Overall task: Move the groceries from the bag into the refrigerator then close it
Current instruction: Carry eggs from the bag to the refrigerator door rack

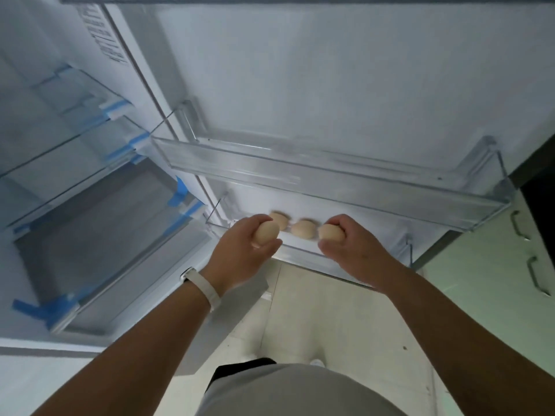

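In the head view, at the centre of the frame, the left hand [249, 250] curls its fingers round one egg [266, 233], whose long axis slants up to the right. The right hand [351, 250] grips a second egg [330, 232], which lies roughly sideways with its end pointing left. Both are at the lower door bin [300, 254], where two more eggs [303, 229] sit between the hands.

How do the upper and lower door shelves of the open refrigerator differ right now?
The upper door shelf shows no groceries inside it, while the lower door shelf has two eggs lying in it. The upper door shelf is in full view; the lower door shelf is partly covered by the left hand and right hand, which grip a left egg and a right egg. Both are clear plastic on the same white door.
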{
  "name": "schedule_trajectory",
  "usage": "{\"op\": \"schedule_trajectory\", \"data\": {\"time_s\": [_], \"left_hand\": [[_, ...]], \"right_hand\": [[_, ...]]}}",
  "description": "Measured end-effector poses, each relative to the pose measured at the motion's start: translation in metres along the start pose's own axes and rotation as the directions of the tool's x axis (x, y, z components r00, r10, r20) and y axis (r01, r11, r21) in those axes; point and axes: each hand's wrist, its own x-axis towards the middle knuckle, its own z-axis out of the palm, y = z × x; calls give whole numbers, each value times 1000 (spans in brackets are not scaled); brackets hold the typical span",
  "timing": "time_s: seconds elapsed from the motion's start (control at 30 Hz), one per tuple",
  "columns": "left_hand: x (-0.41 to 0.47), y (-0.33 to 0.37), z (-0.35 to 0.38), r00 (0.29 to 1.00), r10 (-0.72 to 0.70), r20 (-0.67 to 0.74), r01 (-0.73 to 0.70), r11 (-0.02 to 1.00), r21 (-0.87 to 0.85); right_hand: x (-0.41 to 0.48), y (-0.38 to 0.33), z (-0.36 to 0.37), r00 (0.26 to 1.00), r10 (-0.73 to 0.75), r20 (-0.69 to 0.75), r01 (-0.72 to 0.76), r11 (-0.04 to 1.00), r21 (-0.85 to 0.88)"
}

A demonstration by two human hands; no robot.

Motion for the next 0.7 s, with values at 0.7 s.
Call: {"op": "schedule_trajectory", "data": {"time_s": [0.7], "left_hand": [[107, 22, 66, 754, 7, 657, -292, 900, 325]], "right_hand": [[47, 38, -15, 983, 129, 128, -12, 749, -663]]}}
